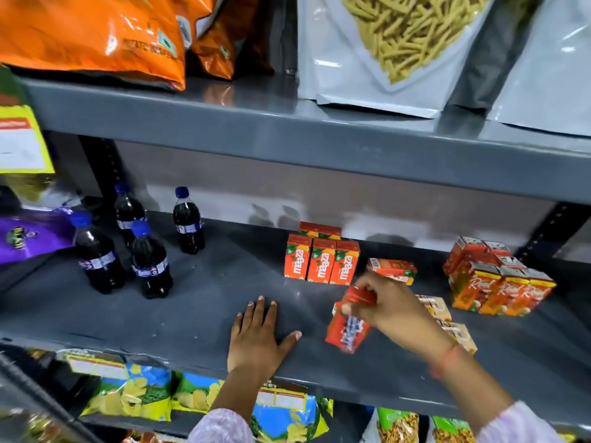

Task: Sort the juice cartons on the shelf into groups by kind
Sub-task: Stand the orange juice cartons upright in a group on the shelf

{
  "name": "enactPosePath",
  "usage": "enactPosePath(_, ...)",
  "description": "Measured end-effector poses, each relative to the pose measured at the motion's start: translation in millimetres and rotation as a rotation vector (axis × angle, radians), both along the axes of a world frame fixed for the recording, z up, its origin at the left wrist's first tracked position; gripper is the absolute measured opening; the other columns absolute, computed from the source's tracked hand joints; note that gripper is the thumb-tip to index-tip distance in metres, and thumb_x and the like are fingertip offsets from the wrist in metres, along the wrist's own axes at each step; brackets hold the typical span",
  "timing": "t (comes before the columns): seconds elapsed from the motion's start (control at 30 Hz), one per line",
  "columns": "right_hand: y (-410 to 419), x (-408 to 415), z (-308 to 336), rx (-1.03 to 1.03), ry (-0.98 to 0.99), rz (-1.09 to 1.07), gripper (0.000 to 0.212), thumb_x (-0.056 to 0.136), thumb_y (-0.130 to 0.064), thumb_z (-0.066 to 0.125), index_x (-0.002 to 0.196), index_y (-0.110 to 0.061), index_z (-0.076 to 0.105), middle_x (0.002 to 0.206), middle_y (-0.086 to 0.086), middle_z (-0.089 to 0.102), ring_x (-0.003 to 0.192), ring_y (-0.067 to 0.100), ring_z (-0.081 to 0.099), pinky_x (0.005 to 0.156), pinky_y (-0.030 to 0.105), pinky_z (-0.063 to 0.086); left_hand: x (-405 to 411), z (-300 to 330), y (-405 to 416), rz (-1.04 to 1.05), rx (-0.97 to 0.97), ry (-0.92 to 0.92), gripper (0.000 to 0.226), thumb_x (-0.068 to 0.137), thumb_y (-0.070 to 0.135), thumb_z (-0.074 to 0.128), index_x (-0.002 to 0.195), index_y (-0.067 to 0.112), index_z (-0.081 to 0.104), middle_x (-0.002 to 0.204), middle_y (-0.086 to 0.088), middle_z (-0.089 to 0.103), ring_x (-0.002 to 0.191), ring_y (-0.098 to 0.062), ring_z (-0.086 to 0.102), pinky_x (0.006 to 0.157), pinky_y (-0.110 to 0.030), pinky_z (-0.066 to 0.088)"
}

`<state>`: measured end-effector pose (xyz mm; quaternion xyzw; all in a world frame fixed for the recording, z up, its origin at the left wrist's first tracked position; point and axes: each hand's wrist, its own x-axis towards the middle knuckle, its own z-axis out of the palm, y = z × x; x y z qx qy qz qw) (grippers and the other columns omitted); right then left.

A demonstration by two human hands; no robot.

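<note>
On the grey middle shelf [198,302] stands a group of red Maaza cartons [322,262], upright near the back. One more red carton [391,269] lies on its side just right of them. My right hand [387,310] grips a red Maaza carton [347,327] by its top, tilted, a little above the shelf in front of the group. My left hand [257,334] rests flat on the shelf, fingers spread, holding nothing. A cluster of orange Real cartons [499,281] stands at the right. Beige cartons [447,318] lie partly hidden behind my right wrist.
Several dark cola bottles [140,247] with blue caps stand at the shelf's left. Orange snack bags [92,36] and white pouches [383,49] fill the shelf above. Chip bags [134,391] sit on the shelf below. A purple bag [28,235] pokes in at far left.
</note>
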<state>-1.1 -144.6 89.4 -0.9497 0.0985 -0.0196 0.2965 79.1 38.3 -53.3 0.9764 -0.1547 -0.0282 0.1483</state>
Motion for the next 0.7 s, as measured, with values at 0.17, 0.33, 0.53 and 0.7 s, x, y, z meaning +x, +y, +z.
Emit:
enactPosePath(0.17, 26, 69, 14, -0.111, -0.073, 0.084, 0.036, 0.081, -0.034, 0.066, 0.109, -0.013, 0.058, 0.110, 0.009, 0.066, 0.104, 0.029, 0.061, 0.081, 0.034, 0.046, 1, 1, 0, 0.010, -0.041, 0.006, 0.078, 0.084, 0.067, 0.029, 0.146, 0.024, 0.009, 0.158, 0.001, 0.002, 0.145, -0.018, -0.001, 0.120, -0.036, 0.002)
enactPosePath(0.33, 40, 108, -14, -0.254, 0.044, 0.146, 0.041, 0.086, -0.035, 0.060, 0.117, -0.011, 0.052, 0.120, 0.013, 0.063, 0.108, 0.033, 0.059, 0.084, 0.036, 0.047, 2, 1, -1, 0.023, -0.035, 0.000, 0.080, 0.083, 0.068, 0.032, 0.145, 0.024, 0.010, 0.158, 0.001, 0.003, 0.145, -0.017, 0.000, 0.119, -0.036, 0.002)
enactPosePath(0.53, 33, 114, -16, -0.177, 0.082, 0.239, 0.052, 0.085, -0.031, 0.063, 0.131, -0.015, 0.046, 0.135, 0.010, 0.054, 0.120, 0.029, 0.053, 0.095, 0.034, 0.043, 1, 4, 0, 0.024, -0.033, 0.020, 0.080, 0.083, 0.068, 0.031, 0.146, 0.023, 0.010, 0.158, 0.000, 0.003, 0.145, -0.018, 0.000, 0.119, -0.036, 0.002)
enactPosePath(0.7, 24, 125, 0, -0.404, 0.124, 0.605, 0.052, 0.085, 0.001, 0.055, 0.134, -0.017, 0.048, 0.142, 0.004, 0.047, 0.132, 0.025, 0.043, 0.106, 0.027, 0.033, 0, 4, 0, 0.032, -0.033, 0.020, 0.079, 0.084, 0.068, 0.030, 0.146, 0.024, 0.009, 0.158, 0.002, 0.002, 0.145, -0.017, -0.001, 0.119, -0.036, 0.001)
